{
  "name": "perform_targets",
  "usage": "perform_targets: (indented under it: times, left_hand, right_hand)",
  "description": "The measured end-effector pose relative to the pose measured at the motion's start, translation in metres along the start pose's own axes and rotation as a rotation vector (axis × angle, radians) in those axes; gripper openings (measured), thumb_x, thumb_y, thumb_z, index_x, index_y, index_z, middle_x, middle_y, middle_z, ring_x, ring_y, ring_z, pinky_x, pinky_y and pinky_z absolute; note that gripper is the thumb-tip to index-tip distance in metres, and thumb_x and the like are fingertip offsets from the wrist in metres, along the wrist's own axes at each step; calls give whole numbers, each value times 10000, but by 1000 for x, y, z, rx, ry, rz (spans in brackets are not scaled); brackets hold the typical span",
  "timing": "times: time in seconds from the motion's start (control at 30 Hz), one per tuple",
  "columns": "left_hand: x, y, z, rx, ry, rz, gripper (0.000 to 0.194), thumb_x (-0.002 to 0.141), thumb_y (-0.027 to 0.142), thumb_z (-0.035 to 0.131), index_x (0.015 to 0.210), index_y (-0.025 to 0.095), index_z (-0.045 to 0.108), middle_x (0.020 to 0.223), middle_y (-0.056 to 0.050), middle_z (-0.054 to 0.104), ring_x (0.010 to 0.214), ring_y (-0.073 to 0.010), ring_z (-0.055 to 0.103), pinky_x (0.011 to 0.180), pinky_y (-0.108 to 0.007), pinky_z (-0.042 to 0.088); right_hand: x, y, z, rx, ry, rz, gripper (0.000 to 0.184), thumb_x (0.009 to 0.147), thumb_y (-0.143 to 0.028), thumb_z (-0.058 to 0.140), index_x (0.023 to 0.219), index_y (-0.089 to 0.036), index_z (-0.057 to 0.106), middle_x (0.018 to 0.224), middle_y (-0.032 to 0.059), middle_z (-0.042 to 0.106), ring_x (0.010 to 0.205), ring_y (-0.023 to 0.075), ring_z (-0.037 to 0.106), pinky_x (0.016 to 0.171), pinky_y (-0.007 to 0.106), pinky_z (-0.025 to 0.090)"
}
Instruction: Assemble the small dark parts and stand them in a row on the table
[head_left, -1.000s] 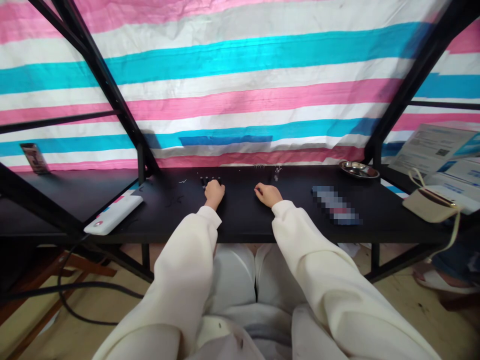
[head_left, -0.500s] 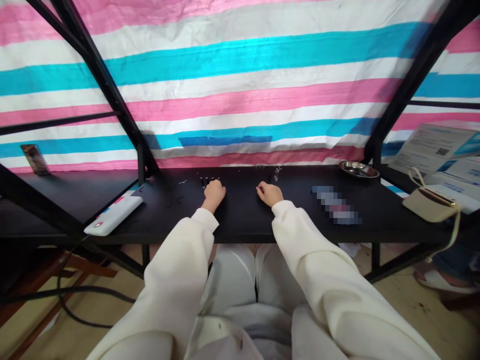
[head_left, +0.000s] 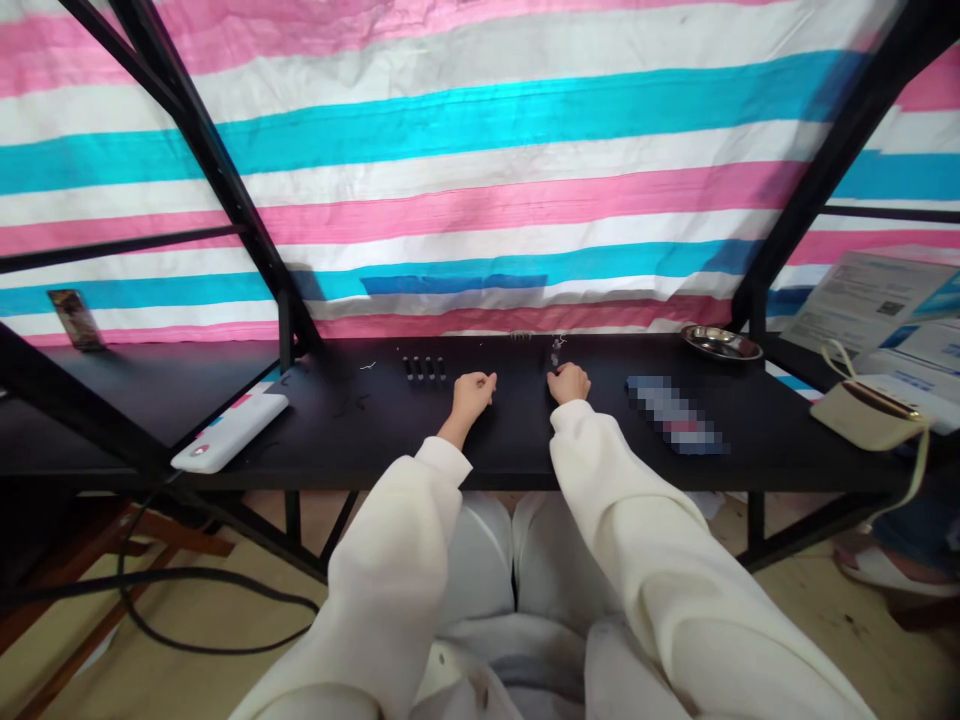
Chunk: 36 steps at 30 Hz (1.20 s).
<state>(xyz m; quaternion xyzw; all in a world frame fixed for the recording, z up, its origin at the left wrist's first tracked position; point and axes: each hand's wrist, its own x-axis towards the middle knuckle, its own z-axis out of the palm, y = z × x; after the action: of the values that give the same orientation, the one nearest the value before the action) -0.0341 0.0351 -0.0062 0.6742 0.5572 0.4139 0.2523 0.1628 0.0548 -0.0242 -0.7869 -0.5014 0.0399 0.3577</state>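
Note:
Both my arms in white sleeves reach out over a black table (head_left: 465, 440). My left hand (head_left: 472, 393) rests on the tabletop with its fingers curled in, to the right of a row of small black upright pieces (head_left: 424, 368). My right hand (head_left: 568, 383) sits further right, fingers closed, just below some tiny light bits (head_left: 556, 347) near the table's back edge. Whether either hand holds anything is too small to make out.
A white power bank (head_left: 229, 430) lies at the table's left. A metal dish (head_left: 721, 343) stands at the back right, with a blurred flat item (head_left: 677, 413) in front of it. A beige pouch (head_left: 866, 411) and leaflets (head_left: 874, 295) are far right. Black frame posts rise on both sides.
My left hand has slid right, away from the row of black pieces, which now shows in full. My right hand has moved right and back toward the tiny bits.

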Motion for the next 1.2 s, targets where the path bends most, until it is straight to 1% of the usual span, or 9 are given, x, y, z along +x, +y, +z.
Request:
perform_targets:
  times: [0.13,0.33,0.63,0.7,0.73,0.87,0.93,1.07,1.2]
  left_hand:
    - [-3,-4,-1,31,54,57,359,778,428,462,558,163,567,413,12,508,427,-101,494,530,-216,385]
    - [-8,-3,-1,108,54,100,372,783,421,449,538,165,561,424,8,496,448,-106,474,535,-224,357]
    - [-10,-3,0,141,39,109,373,784,430,439,555,166,570,445,5,487,484,-112,461,537,-228,332]
    - [-10,-2,0,136,35,115,370,783,426,441,553,166,569,446,4,486,486,-111,460,540,-228,332]
    - [-10,-2,0,133,33,116,368,783,422,442,552,165,568,447,4,487,487,-111,460,541,-228,332]
    - [-10,0,-2,138,28,100,356,781,411,448,554,165,568,451,3,488,492,-112,463,541,-227,333]
    - [-11,0,-2,144,29,101,354,782,408,447,555,166,570,453,2,490,495,-114,467,541,-228,335]
    - [-12,1,-2,155,21,102,356,784,410,446,555,169,574,455,0,498,497,-117,473,544,-230,344]
    - [-12,3,-2,147,11,92,349,779,410,456,558,170,581,454,-4,507,499,-121,476,549,-233,351]
  right_hand:
    - [11,1,3,-34,-17,6,268,715,-294,592,922,-128,634,1000,165,617,965,266,549,810,378,381]
    - [25,2,9,-64,-36,19,269,726,-321,582,919,-142,636,1006,152,619,970,258,544,802,368,371]
    - [28,1,8,-48,-47,20,157,741,-241,535,837,-166,633,925,116,630,906,244,565,809,382,371]
    - [24,0,7,-34,-19,-39,151,754,-236,516,841,-161,614,939,114,608,887,234,564,786,365,388]
    - [22,-1,7,-16,5,-98,149,764,-239,505,846,-163,603,956,112,594,880,226,562,770,350,397]
    - [15,-3,7,74,62,-436,132,797,-248,478,864,-178,568,1043,101,533,869,192,544,724,291,415]
    - [14,-4,8,81,60,-537,113,796,-227,477,859,-181,559,1092,98,510,895,189,530,742,283,415]
    - [16,-5,10,18,36,-563,109,796,-192,471,862,-177,558,1146,103,484,966,206,499,804,299,400]
    - [18,-5,11,-37,-14,-576,122,797,-175,466,868,-161,564,1126,111,485,956,209,497,812,304,394]
